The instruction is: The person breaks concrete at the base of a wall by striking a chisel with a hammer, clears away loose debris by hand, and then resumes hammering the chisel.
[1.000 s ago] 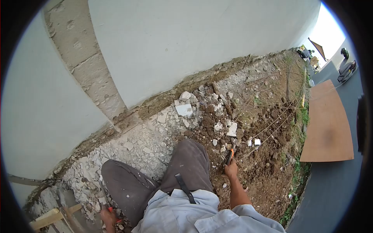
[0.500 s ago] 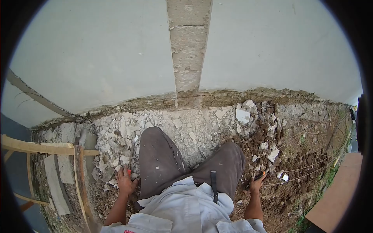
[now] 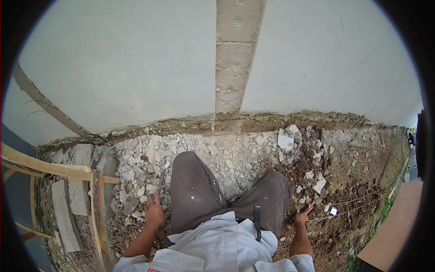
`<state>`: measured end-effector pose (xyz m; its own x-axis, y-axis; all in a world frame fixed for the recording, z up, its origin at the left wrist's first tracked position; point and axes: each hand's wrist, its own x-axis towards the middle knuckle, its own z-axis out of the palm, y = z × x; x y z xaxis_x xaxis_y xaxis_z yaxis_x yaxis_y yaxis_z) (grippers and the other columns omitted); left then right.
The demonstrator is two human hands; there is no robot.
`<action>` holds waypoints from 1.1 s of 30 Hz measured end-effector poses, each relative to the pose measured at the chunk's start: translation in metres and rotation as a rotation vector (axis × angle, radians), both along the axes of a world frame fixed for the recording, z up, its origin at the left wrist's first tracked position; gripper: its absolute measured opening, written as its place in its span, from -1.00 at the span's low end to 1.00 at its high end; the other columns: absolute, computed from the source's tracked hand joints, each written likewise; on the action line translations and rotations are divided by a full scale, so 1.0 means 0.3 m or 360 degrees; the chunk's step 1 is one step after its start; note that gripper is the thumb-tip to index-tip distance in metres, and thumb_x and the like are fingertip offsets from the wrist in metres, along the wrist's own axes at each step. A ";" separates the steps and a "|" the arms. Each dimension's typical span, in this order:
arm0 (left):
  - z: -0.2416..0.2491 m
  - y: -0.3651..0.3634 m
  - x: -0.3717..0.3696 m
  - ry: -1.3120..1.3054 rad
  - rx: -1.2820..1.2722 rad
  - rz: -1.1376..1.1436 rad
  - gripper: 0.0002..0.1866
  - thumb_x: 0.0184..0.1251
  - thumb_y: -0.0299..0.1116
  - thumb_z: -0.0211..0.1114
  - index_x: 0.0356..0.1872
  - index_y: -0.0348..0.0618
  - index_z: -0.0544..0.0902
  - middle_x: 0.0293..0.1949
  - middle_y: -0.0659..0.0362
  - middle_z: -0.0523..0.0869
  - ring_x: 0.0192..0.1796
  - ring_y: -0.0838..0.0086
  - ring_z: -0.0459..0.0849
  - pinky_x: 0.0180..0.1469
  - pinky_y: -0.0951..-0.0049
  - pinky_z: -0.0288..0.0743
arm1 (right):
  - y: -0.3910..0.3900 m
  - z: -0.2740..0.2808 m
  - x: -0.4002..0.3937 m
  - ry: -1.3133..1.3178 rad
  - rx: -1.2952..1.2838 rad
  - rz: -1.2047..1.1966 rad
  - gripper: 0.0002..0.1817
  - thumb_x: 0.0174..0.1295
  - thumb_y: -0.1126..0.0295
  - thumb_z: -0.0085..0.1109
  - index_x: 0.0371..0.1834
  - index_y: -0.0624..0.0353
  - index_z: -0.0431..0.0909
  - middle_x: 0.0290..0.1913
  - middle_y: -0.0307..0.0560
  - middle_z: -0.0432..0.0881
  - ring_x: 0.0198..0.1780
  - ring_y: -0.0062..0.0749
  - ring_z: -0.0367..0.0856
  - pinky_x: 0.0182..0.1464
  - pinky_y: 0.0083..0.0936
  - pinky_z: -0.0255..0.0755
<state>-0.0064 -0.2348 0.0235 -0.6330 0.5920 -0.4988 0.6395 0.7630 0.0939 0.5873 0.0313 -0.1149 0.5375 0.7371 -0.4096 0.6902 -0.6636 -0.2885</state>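
Observation:
My left hand (image 3: 155, 212) reaches down to the rubble beside my left knee, its fingers stretched out and the thumb apart. Its fingertips meet the near end of a slim metal rod-like tool (image 3: 164, 173), which lies along the outside of my left leg with its far tip up by the knee. On the other side, my right hand (image 3: 301, 218) is closed around a tool with a black and orange handle (image 3: 309, 207), low over the brown soil. The working end of that tool is unclear. Broken pale rubble (image 3: 217, 165) covers the ground between and around my knees.
Ahead stands a pale wall (image 3: 136, 68) with a bare vertical strip (image 3: 233, 68). Wooden boards (image 3: 50, 167) and concrete strips (image 3: 68, 217) lie to the left. White tile pieces (image 3: 285, 143), dirt and thin roots lie on the right, beside a brown sheet (image 3: 394, 226).
My left hand has shifted up onto the tool's near end, covering the red part that showed before. My right hand still holds its tool. The view has tilted up and shifted slightly.

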 end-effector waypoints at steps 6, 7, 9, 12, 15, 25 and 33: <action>-0.064 -0.002 -0.037 0.0014 0.0032 0.0088 0.21 -0.04 -0.12 0.53 0.52 -0.06 -0.18 0.46 -0.28 0.01 0.49 -0.09 0.07 0.43 0.06 0.13 | -0.016 -0.063 0.038 -0.0112 0.0067 0.0142 0.11 0.25 0.35 0.21 0.52 -0.06 -0.60 0.25 0.49 0.34 0.26 0.31 0.34 0.30 0.02 0.18; -0.072 -0.007 -0.049 -0.0011 0.0057 0.0103 0.23 -0.05 -0.11 0.54 0.52 -0.08 -0.20 0.46 -0.29 0.01 0.48 -0.11 0.10 0.42 0.07 0.16 | -0.013 -0.047 0.026 -0.0141 0.0136 0.0197 0.10 0.26 0.31 0.20 0.52 -0.04 -0.61 0.21 0.55 0.36 0.21 0.32 0.40 0.25 -0.01 0.25; -0.069 -0.004 -0.048 -0.0039 0.0072 0.0085 0.24 -0.06 -0.11 0.55 0.52 -0.10 -0.21 0.45 -0.29 0.01 0.46 -0.12 0.12 0.41 0.08 0.18 | -0.006 -0.002 0.006 -0.0035 0.0011 0.0040 0.14 0.24 0.20 0.23 0.52 -0.08 -0.62 0.28 0.45 0.33 0.29 0.29 0.32 0.32 0.11 0.11; -0.051 0.009 -0.047 -0.0058 0.0076 0.0060 0.30 -0.11 -0.14 0.58 0.50 -0.18 -0.25 0.43 -0.31 0.04 0.42 -0.16 0.18 0.38 0.10 0.26 | -0.012 0.197 -0.118 0.0108 -0.0210 -0.0059 0.17 0.17 0.05 0.26 0.54 -0.13 -0.56 0.46 0.16 0.16 0.50 0.15 -0.04 0.41 0.32 -0.39; -0.054 0.000 -0.065 -0.0136 0.0097 -0.0016 0.31 -0.15 -0.23 0.61 0.50 -0.19 -0.24 0.42 -0.31 0.07 0.42 -0.16 0.19 0.38 0.11 0.27 | -0.010 0.131 -0.079 0.0055 -0.0141 -0.0046 0.17 0.16 -0.12 0.20 0.54 -0.11 -0.56 0.48 0.17 0.12 0.52 0.16 -0.08 0.43 0.29 -0.43; -0.109 0.028 -0.061 -0.0123 -0.0057 0.0198 0.37 -0.26 -0.44 0.64 0.50 -0.13 -0.26 0.38 -0.22 0.16 0.38 -0.07 0.27 0.39 0.17 0.26 | -0.096 -0.002 -0.008 0.0100 0.0054 -0.0022 0.12 0.17 -0.11 0.16 0.56 -0.06 -0.47 0.48 0.17 0.11 0.53 0.22 -0.15 0.44 0.26 -0.42; -0.241 -0.037 -0.129 0.0092 -0.0062 0.0088 0.36 -0.29 -0.48 0.54 0.50 -0.11 -0.33 0.36 -0.20 0.17 0.31 -0.07 0.37 0.30 0.18 0.37 | -0.080 -0.024 -0.038 -0.0081 0.0270 0.0074 0.05 0.20 -0.05 0.15 0.57 -0.01 -0.36 0.39 0.29 0.22 0.45 0.28 0.03 0.41 0.24 -0.28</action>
